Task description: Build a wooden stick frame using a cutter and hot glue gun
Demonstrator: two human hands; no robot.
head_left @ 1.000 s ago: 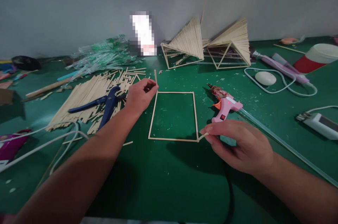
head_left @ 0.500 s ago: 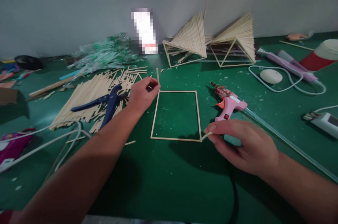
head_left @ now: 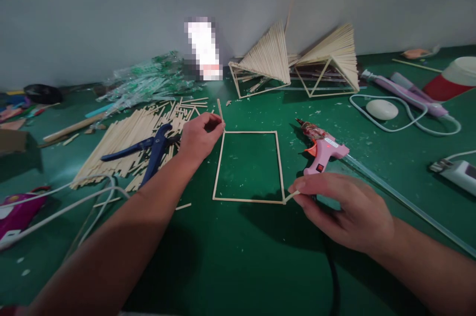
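A square frame of thin wooden sticks (head_left: 249, 201) lies flat on the green table. At its far left corner, my left hand (head_left: 201, 135) pinches a wooden stick (head_left: 219, 107) that rises from the corner. Across from it, my right hand (head_left: 342, 207) grips another short stick (head_left: 292, 196) between thumb and fingertips, its end touching the near right corner. Just beyond the right hand, a pink hot glue gun (head_left: 323, 150) lies on its side with a long clear glue stick (head_left: 401, 199) trailing from its back.
Loose sticks (head_left: 111, 145) and a blue cutter (head_left: 156, 150) lie left. Two stick structures (head_left: 266, 63) (head_left: 334, 60) stand by the wall near a blurred bright screen (head_left: 204, 48) and plastic wrappers (head_left: 148, 78). On the right are a white oval object (head_left: 382, 109), cords and a red-and-white cup (head_left: 451, 80).
The top of the stick in my left hand has tipped slightly to the left. My right hand keeps its stick at the near right corner. The whole view has shifted slightly.
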